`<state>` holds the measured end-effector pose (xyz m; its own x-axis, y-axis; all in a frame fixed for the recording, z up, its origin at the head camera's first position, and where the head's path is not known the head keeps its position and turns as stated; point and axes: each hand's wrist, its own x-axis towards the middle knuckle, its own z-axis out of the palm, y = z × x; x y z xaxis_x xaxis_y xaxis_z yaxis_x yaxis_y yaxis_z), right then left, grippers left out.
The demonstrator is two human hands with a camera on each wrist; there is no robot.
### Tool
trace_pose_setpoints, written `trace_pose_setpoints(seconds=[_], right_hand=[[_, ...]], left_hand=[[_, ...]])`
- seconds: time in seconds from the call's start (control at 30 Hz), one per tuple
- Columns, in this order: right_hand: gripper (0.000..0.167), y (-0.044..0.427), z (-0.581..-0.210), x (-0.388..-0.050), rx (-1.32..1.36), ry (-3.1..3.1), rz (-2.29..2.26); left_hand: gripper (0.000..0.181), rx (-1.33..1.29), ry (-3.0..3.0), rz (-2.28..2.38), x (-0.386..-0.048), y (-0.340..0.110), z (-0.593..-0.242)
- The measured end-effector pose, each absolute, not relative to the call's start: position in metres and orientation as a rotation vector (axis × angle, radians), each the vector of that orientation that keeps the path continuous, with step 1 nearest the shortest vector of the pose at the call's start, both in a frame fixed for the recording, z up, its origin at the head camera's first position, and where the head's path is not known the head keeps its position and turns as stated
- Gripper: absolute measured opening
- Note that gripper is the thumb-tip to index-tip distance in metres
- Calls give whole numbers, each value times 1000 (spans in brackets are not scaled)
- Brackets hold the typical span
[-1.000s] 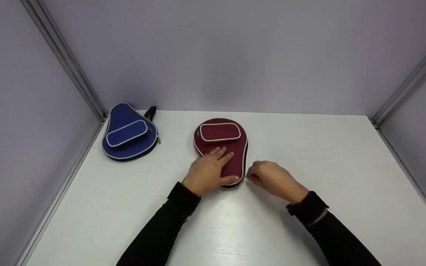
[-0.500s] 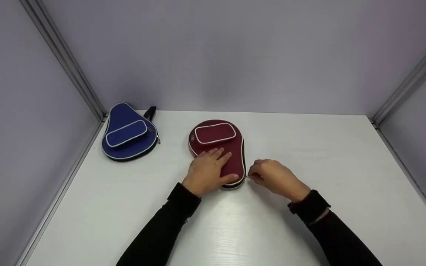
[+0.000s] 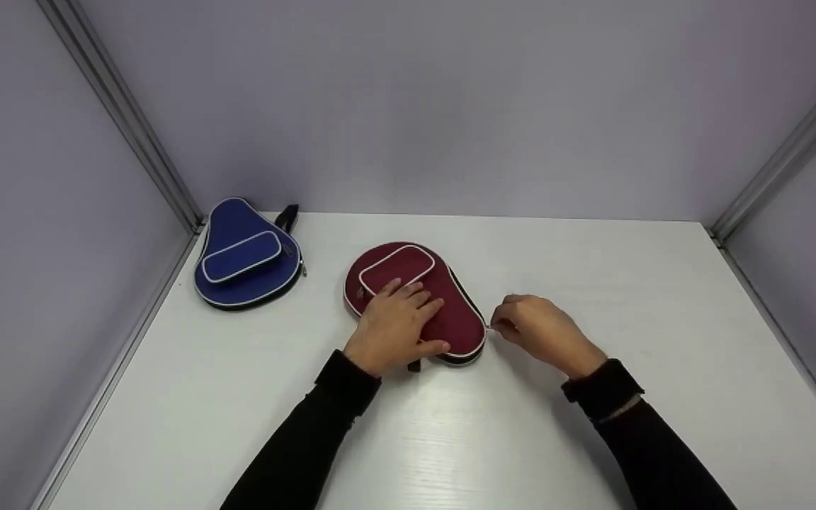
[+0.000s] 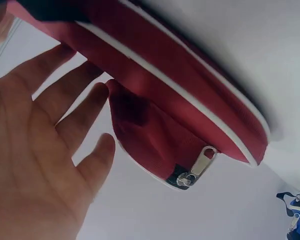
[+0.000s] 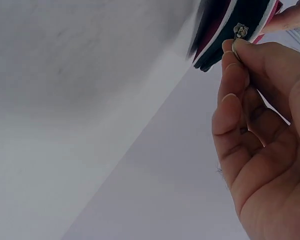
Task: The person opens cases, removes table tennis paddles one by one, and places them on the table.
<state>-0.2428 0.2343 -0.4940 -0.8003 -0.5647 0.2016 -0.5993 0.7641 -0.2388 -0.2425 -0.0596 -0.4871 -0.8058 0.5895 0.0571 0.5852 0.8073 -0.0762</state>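
Observation:
A dark red paddle-shaped case point(image 3: 454, 319) with white piping lies tilted on the white table, its narrow end toward the lower right. My left hand point(image 3: 395, 327) rests spread on top of it, partly covering its pocket; in the left wrist view the fingers of the left hand point(image 4: 50, 130) touch the red fabric point(image 4: 155, 95). At the case's narrow end my right hand point(image 3: 546, 333) pinches a small metal zipper pull. The right wrist view shows that zipper slider point(image 5: 241, 30) on the black zipper band, with the right hand's point(image 5: 265, 120) thumb and finger on its pull.
A blue case point(image 3: 248, 258) of similar shape, with white piping and a black strap point(image 3: 287, 217), lies at the table's back left. Grey-white walls point(image 3: 422, 106) enclose the table point(image 3: 592, 269) at the back and both sides.
The red case has turned, its wide end swinging left and its narrow end shifting right. My right hand has moved slightly right and up with the zipper pull. My left hand stays nearly in place.

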Motion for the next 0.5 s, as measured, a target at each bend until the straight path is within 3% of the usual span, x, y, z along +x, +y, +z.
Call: trace_pose_setpoints(seconds=[0.5], right_hand=[[8, 242, -501, -251, 778, -2845, 448]], left_hand=[[75, -1064, -2864, 113, -246, -69, -485]])
